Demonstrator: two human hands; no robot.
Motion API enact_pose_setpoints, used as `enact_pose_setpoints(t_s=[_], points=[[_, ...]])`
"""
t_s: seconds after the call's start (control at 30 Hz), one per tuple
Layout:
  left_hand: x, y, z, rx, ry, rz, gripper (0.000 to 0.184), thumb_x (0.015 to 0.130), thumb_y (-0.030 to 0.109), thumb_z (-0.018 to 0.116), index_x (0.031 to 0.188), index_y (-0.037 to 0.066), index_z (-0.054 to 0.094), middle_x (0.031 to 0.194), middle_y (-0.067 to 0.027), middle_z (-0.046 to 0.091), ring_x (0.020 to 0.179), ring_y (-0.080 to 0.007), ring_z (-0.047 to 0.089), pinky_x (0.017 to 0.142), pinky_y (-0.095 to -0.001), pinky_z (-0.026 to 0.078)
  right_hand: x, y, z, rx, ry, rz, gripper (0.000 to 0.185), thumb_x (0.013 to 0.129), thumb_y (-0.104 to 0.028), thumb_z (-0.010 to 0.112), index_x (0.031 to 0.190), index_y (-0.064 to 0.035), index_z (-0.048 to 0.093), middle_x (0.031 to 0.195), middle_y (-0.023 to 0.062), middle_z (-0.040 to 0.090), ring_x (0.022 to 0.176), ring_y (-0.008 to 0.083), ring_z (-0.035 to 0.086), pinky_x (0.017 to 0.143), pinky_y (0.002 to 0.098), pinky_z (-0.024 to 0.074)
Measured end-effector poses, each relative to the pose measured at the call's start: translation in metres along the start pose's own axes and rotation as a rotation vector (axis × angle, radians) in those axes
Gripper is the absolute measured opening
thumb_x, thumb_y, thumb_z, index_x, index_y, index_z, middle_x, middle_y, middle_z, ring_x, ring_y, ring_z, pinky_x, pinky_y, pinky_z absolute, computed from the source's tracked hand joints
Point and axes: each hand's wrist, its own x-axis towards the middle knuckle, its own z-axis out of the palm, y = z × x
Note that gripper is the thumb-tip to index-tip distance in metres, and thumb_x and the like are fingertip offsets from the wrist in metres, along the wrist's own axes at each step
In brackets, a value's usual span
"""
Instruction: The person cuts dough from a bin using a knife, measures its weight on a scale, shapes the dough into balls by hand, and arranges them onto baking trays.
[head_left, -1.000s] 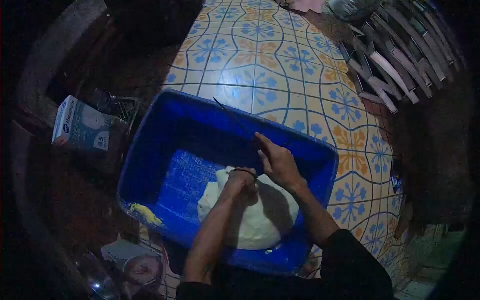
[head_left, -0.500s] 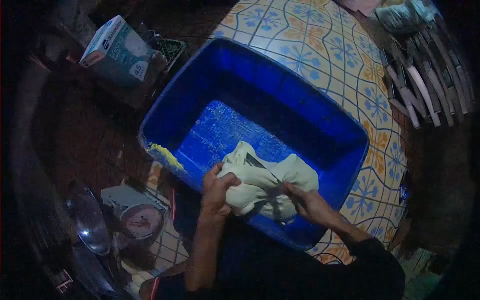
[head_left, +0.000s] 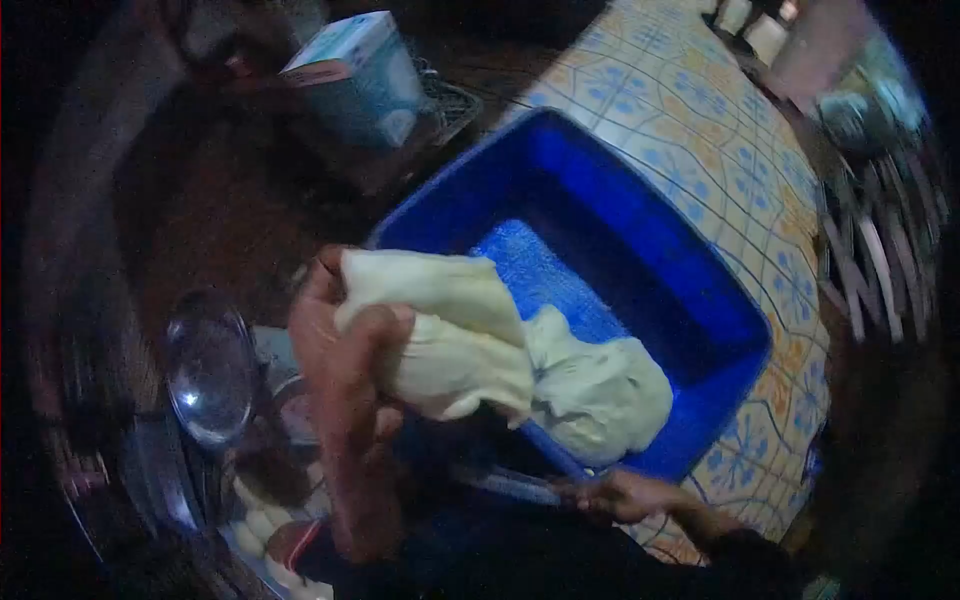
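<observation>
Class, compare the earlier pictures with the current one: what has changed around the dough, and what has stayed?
The left hand has lifted a dough portion up and leftward from inside the blue tub. The right hand has pulled the knife clear, toward the tub's near side. The remaining dough stays in the tub, and the right hand still holds the knife.

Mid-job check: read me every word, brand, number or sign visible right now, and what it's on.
No text is readable.
Box: any printing is too blurred to read.
Round face: any markings are too dim and blurred.
Held dough: no lettering seen.
</observation>
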Motion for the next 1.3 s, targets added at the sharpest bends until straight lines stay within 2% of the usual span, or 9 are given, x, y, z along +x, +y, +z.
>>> enact_pose_setpoints(t_s=[0.07,0.17,0.23,0.43,0.7,0.97,1.07,1.13,1.3], points=[[0.0,0.045,-0.013,-0.069,-0.087,0.155,0.041,0.064,0.001,0.059,0.103,-0.002,0.047,0.089,-0.0121,0.059,0.077,-0.0199,0.061,0.071,-0.0317,0.052,-0.005,-0.033,-0.008,0.041,-0.114,0.101,0.043,0.097,-0.019,0.043,0.139,-0.0119,0.043,0.121,0.0139,0.06,0.099,0.0192,0.059,0.087,0.0338,0.0461],[0.001,0.106,-0.056,0.443,-0.124,0.294,0.041,0.056,0.013,0.065,0.092,0.001,0.053,0.085,-0.01,0.059,0.078,-0.0158,0.058,0.074,-0.0298,0.049,0.019,-0.012,-0.041,0.195,0.605,0.118,0.048,0.095,-0.017,0.051,0.138,0.0004,0.04,0.083,0.0036,0.06,0.066,0.0117,0.054,0.062,0.0291,0.0465],[0.005,0.125,-0.087,0.615,0.03,0.491,0.038,0.057,0.011,0.068,0.092,0.001,0.055,0.085,-0.0104,0.061,0.082,-0.0151,0.06,0.076,-0.0293,0.049,0.052,-0.016,-0.073,0.059,0.656,0.118,0.05,0.094,-0.015,0.05,0.14,-0.0013,0.038,0.073,-0.0009,0.055,0.055,0.0075,0.05,0.05,0.0253,0.043],[0.046,0.157,-0.227,1.235,0.01,0.734,0.042,0.066,0.009,0.075,0.102,0.0,0.055,0.093,-0.0102,0.064,0.089,-0.0156,0.061,0.08,-0.0318,0.051,0.13,0.007,-0.069,-0.251,0.652,-0.206,0.047,0.094,-0.011,0.049,0.14,-0.0044,0.04,0.068,-0.0019,0.053,0.052,0.0049,0.046,0.046,0.0228,0.0394],[0.048,0.057,-0.358,1.193,0.378,0.504,0.053,0.071,0.022,0.076,0.114,0.0,0.054,0.115,-0.0177,0.056,0.11,-0.03,0.053,0.096,-0.0415,0.042,0.143,0.021,-0.056,-0.087,0.622,-0.032,0.046,0.097,-0.018,0.047,0.139,-0.0012,0.039,0.077,-0.0003,0.056,0.058,0.0054,0.047,0.051,0.0242,0.0408],[-0.039,0.016,-0.319,1.487,0.99,0.67,0.042,0.077,0.009,0.064,0.116,-0.004,0.055,0.118,-0.0197,0.052,0.106,-0.0345,0.052,0.096,-0.0437,0.04,0.126,0.04,-0.071,-0.197,0.761,-0.032,0.05,0.096,-0.02,0.052,0.14,-0.0031,0.039,0.067,-0.0025,0.049,0.051,0.0026,0.039,0.045,0.021,0.032],[-0.075,-0.003,-0.257,0.99,0.978,0.693,0.03,0.079,0.006,0.062,0.107,-0.004,0.058,0.106,-0.0175,0.058,0.095,-0.033,0.058,0.089,-0.04,0.045,0.126,0.057,-0.086,-0.152,0.766,-0.127,0.047,0.096,-0.016,0.05,0.141,-0.004,0.038,0.066,-0.0018,0.051,0.051,0.0025,0.039,0.044,0.022,0.032],[-0.096,-0.043,-0.218,0.906,0.876,0.657,0.02,0.08,0.005,0.059,0.099,-0.002,0.06,0.095,-0.0161,0.061,0.087,-0.0303,0.061,0.081,-0.037,0.048,0.125,0.043,-0.094,-0.069,0.728,0.051,0.048,0.094,-0.017,0.05,0.14,-0.0038,0.04,0.116,0.0102,0.062,0.067,0.005,0.048,0.056,0.0242,0.0419],[-0.11,-0.103,-0.113,0.883,-0.049,0.554,0.013,0.081,0.008,0.066,0.091,0.0,0.065,0.087,-0.0104,0.065,0.083,-0.0245,0.064,0.077,-0.0382,0.05,0.134,0.069,-0.097,-0.016,0.716,-0.019,0.049,0.094,-0.014,0.051,0.14,-0.0038,0.039,0.116,0.0087,0.061,0.07,0.0051,0.048,0.058,0.0226,0.0423]])
